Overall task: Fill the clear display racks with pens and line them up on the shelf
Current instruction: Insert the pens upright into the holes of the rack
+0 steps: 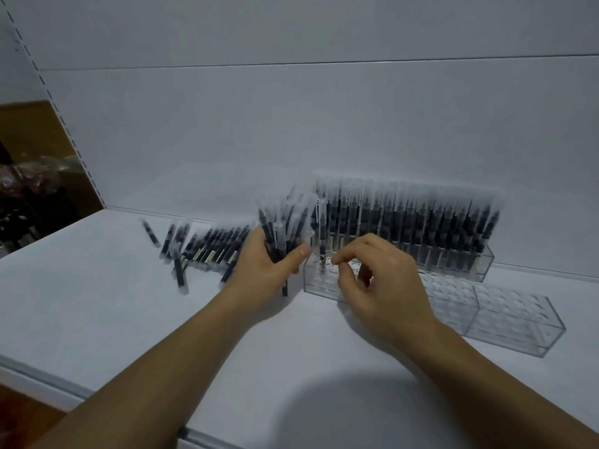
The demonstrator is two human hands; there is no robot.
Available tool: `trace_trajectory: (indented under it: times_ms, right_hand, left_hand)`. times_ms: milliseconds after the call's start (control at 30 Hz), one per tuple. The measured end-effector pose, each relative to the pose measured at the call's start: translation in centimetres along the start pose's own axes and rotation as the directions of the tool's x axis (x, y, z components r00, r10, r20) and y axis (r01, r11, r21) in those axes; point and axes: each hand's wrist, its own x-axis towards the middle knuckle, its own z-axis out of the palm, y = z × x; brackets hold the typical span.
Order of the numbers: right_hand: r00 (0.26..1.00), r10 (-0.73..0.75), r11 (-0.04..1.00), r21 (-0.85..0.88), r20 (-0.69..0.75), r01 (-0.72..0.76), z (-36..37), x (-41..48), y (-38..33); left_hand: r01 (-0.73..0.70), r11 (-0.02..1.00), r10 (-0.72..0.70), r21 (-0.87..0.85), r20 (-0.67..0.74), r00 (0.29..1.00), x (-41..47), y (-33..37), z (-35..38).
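Observation:
My left hand (pixel 264 270) grips an upright bunch of black pens with clear caps (pixel 285 222) just left of the nearer clear rack (pixel 512 322). One pen (pixel 322 241) stands in a hole at that rack's left end. My right hand (pixel 379 280) hovers over the same end, thumb and forefinger close together and holding nothing that I can see. Behind it, against the back wall, stands a second clear rack (pixel 453 264) filled with upright pens (pixel 415 218).
Loose pens (pixel 207 249) lie in a heap on the white shelf (pixel 113 312) to the left of my left hand. The shelf's front edge (pixel 42 380) runs along the lower left. A slotted upright (pixel 64 124) stands at the left.

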Motion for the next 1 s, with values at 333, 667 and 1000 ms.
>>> trace_trajectory:
  times_ms: [333, 667, 1000]
  right_hand:
    - [0.966, 0.260, 0.905, 0.351, -0.012, -0.239, -0.2, 0.7, -1.8]
    - [0.943, 0.318, 0.793, 0.519, 0.096, -0.320, 0.0, 1.1, -1.9]
    - [0.938, 0.332, 0.709, 0.629, 0.104, -0.321, -0.8, 1.4, -1.8]
  left_hand:
    - [-0.059, 0.996, 0.067, -0.068, 0.129, 0.989, -0.9, 2.0, 0.3]
    - [-0.059, 0.990, 0.091, -0.125, 0.264, 0.960, -1.3, 2.5, 0.6]
    - [-0.036, 0.994, 0.068, -0.101, 0.332, 0.941, -1.3, 2.3, 0.5]
